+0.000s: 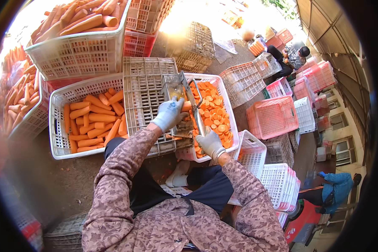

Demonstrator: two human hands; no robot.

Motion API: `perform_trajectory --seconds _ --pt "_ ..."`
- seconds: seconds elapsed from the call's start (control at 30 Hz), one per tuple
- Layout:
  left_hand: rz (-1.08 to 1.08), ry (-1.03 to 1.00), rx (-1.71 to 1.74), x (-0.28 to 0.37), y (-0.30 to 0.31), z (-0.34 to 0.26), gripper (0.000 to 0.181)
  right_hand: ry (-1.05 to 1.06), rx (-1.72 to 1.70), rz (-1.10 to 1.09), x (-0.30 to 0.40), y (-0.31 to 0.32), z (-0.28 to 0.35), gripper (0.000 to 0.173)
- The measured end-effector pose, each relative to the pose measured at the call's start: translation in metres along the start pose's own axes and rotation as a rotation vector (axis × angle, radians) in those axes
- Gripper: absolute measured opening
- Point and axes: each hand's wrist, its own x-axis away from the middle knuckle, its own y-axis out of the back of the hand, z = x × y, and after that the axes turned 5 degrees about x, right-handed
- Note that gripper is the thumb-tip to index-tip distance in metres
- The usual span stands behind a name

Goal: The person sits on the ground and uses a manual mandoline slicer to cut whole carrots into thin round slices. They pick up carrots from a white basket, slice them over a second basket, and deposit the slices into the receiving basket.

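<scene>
In a pale glove, my left hand (pixel 169 114) holds a peeled carrot (pixel 186 106) against a lever slicer (pixel 174 85) mounted on an upturned plastic crate (pixel 145 94). My gloved right hand (pixel 210 143) grips the handle of the slicer's blade (pixel 199 121). Below the blade, to the right, a white crate (pixel 234 132) holds many round carrot slices (pixel 214 118). On the left, another white crate (pixel 55 126) holds whole peeled carrots (pixel 96 118). The carrot's end inside the slicer is partly hidden by my left hand and the metal frame.
A tall crate of carrots (pixel 75 56) stands at upper left. Pink crates (pixel 272 118) and stacked white crates (pixel 275 186) crowd the right side. One person (pixel 291 58) sits at upper right; another in blue (pixel 337 189) stands at lower right.
</scene>
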Motion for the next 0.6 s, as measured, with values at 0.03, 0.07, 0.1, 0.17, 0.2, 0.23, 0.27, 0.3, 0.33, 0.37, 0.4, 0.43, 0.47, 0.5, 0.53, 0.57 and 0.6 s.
perform_trajectory --seconds 0.03,0.07,0.1,0.17,0.2,0.23,0.27,0.3,0.33,0.37,0.4,0.43,0.47,0.5,0.53,0.57,0.6 --pt "0.051 0.033 -0.016 0.002 0.003 0.001 0.026 -0.036 -0.034 0.036 -0.001 0.001 0.001 0.049" --pt "0.102 0.066 -0.031 0.003 0.005 0.004 0.025 -0.074 -0.069 0.072 -0.002 0.003 0.002 0.050" --pt "0.153 0.102 -0.049 0.006 0.008 0.007 0.024 -0.108 -0.105 0.112 0.001 0.007 0.010 0.050" --pt "0.094 0.053 -0.027 0.010 0.001 0.018 0.020 -0.125 -0.105 0.096 0.007 0.001 0.022 0.054" --pt "0.064 0.022 -0.022 0.006 -0.005 0.019 0.020 -0.096 -0.026 0.011 0.001 -0.020 0.006 0.054" --pt "0.033 -0.008 -0.016 0.002 -0.008 0.018 0.021 -0.067 0.055 -0.075 -0.008 -0.041 -0.011 0.054" --pt "0.056 -0.004 -0.001 -0.003 -0.008 0.017 0.020 -0.086 0.049 -0.050 -0.018 -0.059 -0.027 0.059" --pt "0.072 0.002 -0.011 -0.003 -0.005 0.016 0.021 -0.086 0.047 -0.022 -0.018 -0.057 -0.027 0.059" --pt "0.089 0.006 -0.021 -0.003 -0.001 0.014 0.021 -0.086 0.044 0.005 -0.020 -0.052 -0.027 0.058" --pt "0.107 0.010 -0.030 -0.004 0.000 0.013 0.022 -0.088 0.042 0.032 -0.020 -0.046 -0.028 0.058" --pt "0.094 0.003 -0.052 -0.004 -0.003 0.016 0.022 -0.113 -0.220 0.147 -0.013 -0.029 -0.019 0.056" --pt "0.072 -0.052 -0.091 -0.004 -0.005 0.017 0.022 -0.069 -0.280 0.072 -0.008 -0.017 -0.012 0.048" --pt "0.070 -0.067 -0.114 -0.008 -0.006 0.021 0.022 -0.053 -0.344 0.135 -0.007 0.004 -0.005 0.049" --pt "0.079 -0.073 -0.138 -0.006 -0.005 0.021 0.021 -0.043 -0.411 0.212 -0.007 0.026 0.007 0.049" --pt "0.100 -0.083 -0.162 -0.008 -0.007 0.018 0.021 -0.091 -0.348 0.283 -0.015 0.036 0.008 0.050" --pt "0.120 -0.091 -0.187 -0.011 -0.009 0.013 0.021 -0.055 -0.258 0.196 -0.017 0.023 0.000 0.051" --pt "0.139 -0.112 -0.199 -0.016 -0.013 0.006 0.021 -0.031 -0.162 0.098 -0.017 0.001 -0.015 0.052"
